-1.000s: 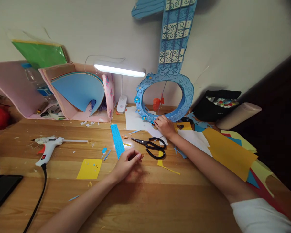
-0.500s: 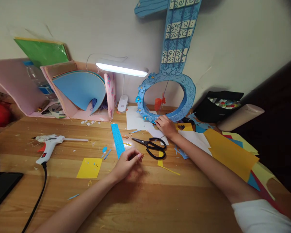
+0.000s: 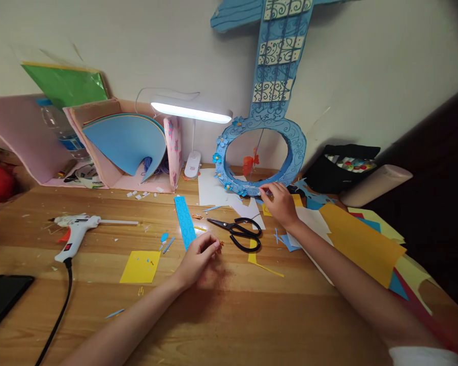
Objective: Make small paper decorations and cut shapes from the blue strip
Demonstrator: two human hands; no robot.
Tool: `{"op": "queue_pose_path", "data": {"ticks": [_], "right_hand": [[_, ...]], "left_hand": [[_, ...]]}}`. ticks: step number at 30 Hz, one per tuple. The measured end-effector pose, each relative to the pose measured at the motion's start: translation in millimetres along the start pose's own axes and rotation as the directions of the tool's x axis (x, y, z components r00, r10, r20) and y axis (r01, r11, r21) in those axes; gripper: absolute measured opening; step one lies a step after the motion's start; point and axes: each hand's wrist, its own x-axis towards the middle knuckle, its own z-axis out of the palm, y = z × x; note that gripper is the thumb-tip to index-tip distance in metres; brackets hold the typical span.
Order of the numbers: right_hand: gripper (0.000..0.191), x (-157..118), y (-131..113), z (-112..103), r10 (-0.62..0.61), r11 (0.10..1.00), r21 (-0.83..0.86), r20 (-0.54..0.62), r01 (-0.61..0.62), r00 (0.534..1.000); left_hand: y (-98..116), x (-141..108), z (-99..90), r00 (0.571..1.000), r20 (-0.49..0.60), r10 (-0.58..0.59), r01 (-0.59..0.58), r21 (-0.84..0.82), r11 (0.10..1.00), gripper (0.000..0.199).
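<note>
A: Left side of the desk [image 3: 252,325] first?
B: Black phone [image 3: 2,300] at the left edge, glue gun [image 3: 74,229] lying flat beside it, cord running toward the near edge. Pink box [image 3: 110,173] of coloured sheets at the back left, against the wall.
A: Middle?
B: Yellow paper square [image 3: 140,266] flat on the wood. Blue patterned strip [image 3: 184,221] just right of it. Left hand [image 3: 196,259] rests on the desk at the strip's near end, thumb and fingertips pinched on a tiny orange paper bit [image 3: 220,246]. Lit desk lamp [image 3: 193,109] stands at the back edge.
A: Scissors?
B: Black scissors [image 3: 238,231] lie shut, apart from both hands, between them.
A: Right hand?
B: Right hand [image 3: 280,203] is reached out to the back, fingertips closed on the lower rim of the blue paper ring frame [image 3: 295,147], which leans upright against the wall. Small orange piece [image 3: 249,163] hangs inside the ring.
A: Far right?
B: Orange sheet [image 3: 362,244] over other coloured sheets at the right edge, black pen case [image 3: 347,165] behind them.
</note>
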Motion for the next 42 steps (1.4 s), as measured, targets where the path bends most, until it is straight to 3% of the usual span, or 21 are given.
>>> {"op": "queue_pose_path", "data": {"ticks": [5,10,17,21,27,31,39,42], "right_hand": [[0.016,-13.0,2.3,-18.9,0.067,0.998,-0.012,0.018,-0.067,0.998],[0.016,-33.2,2.4,-25.8,0.122,0.991,0.04,0.096,-0.127,0.988],[0.01,-70.9,-18.0,-44.4,0.052,0.984,0.15,0.267,-0.095,0.962],[0.011,-87.3,-22.3,-46.9,0.019,0.972,0.219,0.308,-0.09,0.951],[0.012,-96.1,-21.3,-44.2,-0.012,0.966,0.245,0.37,-0.084,0.929],[0.012,-96.2,-22.0,-44.9,-0.026,0.966,0.246,0.394,-0.078,0.919],[0.014,-94.1,-33.5,-50.9,-0.036,0.945,0.308,0.433,-0.11,0.901],[0.018,-96.0,-41.7,-51.5,-0.019,0.931,0.338,0.413,-0.134,0.91]], "left_hand": [[-0.3,-0.7,1.0,0.998,-0.055,0.004,-0.001,0.065,0.998,0.024],[3.8,1.3,-4.2,0.979,-0.192,0.073,-0.046,0.144,0.989,0.024],[14.0,16.6,-49.4,0.904,-0.38,0.195,-0.005,0.448,0.894,0.025],[15.3,26.0,-68.7,0.889,-0.363,0.279,0.002,0.613,0.79,0.02],[11.2,43.9,-69.8,0.955,-0.158,0.251,-0.046,0.757,0.652,0.013],[10.8,54.3,-70.2,0.967,-0.115,0.228,-0.04,0.813,0.581,0.016],[24.3,100.1,-103.3,0.93,-0.293,0.221,0.142,0.843,0.519,0.015],[34.3,102.1,-109.1,0.922,-0.343,0.181,0.208,0.831,0.515,0.008]]}}
